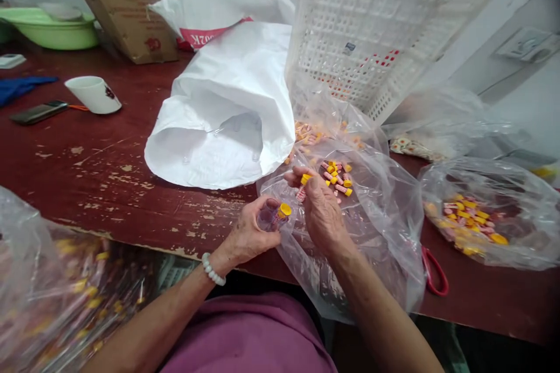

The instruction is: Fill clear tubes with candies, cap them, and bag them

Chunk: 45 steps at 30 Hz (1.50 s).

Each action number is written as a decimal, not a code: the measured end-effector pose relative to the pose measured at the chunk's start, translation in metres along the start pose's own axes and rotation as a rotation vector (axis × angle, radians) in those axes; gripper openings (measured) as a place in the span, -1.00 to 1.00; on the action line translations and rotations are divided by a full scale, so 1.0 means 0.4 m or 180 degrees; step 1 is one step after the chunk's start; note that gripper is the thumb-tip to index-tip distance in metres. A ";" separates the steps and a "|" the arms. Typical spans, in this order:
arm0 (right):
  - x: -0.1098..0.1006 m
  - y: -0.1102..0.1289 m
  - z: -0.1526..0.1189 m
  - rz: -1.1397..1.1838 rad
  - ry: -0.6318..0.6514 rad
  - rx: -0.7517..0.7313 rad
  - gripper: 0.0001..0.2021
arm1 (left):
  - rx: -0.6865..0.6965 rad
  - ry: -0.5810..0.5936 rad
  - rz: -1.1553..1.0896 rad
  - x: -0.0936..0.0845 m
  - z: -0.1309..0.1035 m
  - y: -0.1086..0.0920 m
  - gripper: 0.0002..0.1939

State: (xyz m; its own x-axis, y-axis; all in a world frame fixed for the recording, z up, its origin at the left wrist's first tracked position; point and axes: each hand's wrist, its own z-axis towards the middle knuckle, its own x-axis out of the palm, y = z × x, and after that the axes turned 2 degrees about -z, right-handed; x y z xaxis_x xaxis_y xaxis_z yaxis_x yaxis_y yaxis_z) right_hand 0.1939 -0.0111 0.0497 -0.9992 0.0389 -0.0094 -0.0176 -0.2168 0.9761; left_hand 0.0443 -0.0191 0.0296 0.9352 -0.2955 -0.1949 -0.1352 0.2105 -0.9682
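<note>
My left hand (245,232) is closed around a small clear plastic container (266,220). A yellow cap (285,210) shows at its right end; whether it sits on or in the container I cannot tell. My right hand (326,218) pinches a small yellow-capped pink-striped tube (305,178) between thumb and fingers. Just beyond it, similar yellow-capped pieces (336,175) lie in an open clear plastic bag (376,204). Left of that bag, a white woven sack (210,169) lies with its mouth towards me, and some clear plastic pieces (245,125) show inside.
Another bag of capped pieces (470,218) lies right, near red-handled scissors (435,273). A white plastic crate (350,29) stands behind. On the left are a white cup (94,95), a phone (40,111), a cardboard box (126,11) and a bag of long clear tubes (83,297).
</note>
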 end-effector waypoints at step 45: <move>-0.055 0.036 -0.046 -0.0385 -0.0573 -0.0078 -0.76 | -0.0628 0.0370 -0.0781 0.021 0.005 0.011 -0.66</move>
State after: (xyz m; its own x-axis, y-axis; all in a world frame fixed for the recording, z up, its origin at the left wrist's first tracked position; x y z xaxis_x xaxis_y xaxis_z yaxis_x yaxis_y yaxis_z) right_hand 0.2151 -0.0328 0.0600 -0.9672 0.2392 -0.0851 -0.1401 -0.2237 0.9645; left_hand 0.0520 -0.0189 0.0242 0.9057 -0.4217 0.0423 0.0180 -0.0613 -0.9980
